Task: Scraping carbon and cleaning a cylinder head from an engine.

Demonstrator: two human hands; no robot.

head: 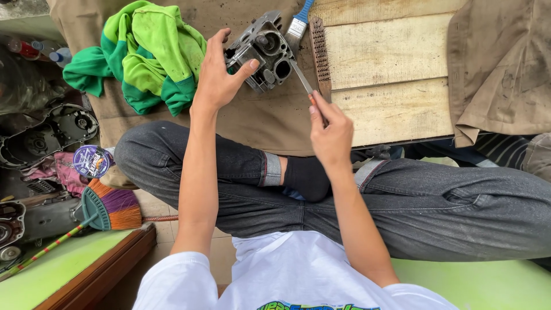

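a: where are the hands?

b: the person sits cross-legged on the floor, seen from above. the left hand (217, 74) is clasped on a grey metal engine part (261, 53), a blocky casting with round ports facing up. the thumb presses its near edge and the fingers wrap over the far left side, so the part sits just right of the palm, tilted, resting on a brown cloth (258, 120).

a: and the other one?

b: the right hand (330, 135) pinches the end of a thin flat metal blade (302, 79) between thumb and fingertips. the blade runs up and left from that grip, and its tip meets the lower right edge of the engine part. so the part lies ahead of the right hand, joined to it only by the blade.

a: what lies around it?

b: just beyond the part, a blue-handled paintbrush (298, 23) and a wire brush (320, 54) with a wooden back, side by side and close to the casting. they rest on pale wooden boards (390, 69). a green cloth (146, 54) is bunched to the left of the left hand. further left, an engine cover (49, 135), a round purple tin (92, 161), and a small broom (112, 208) with orange and purple bristles.
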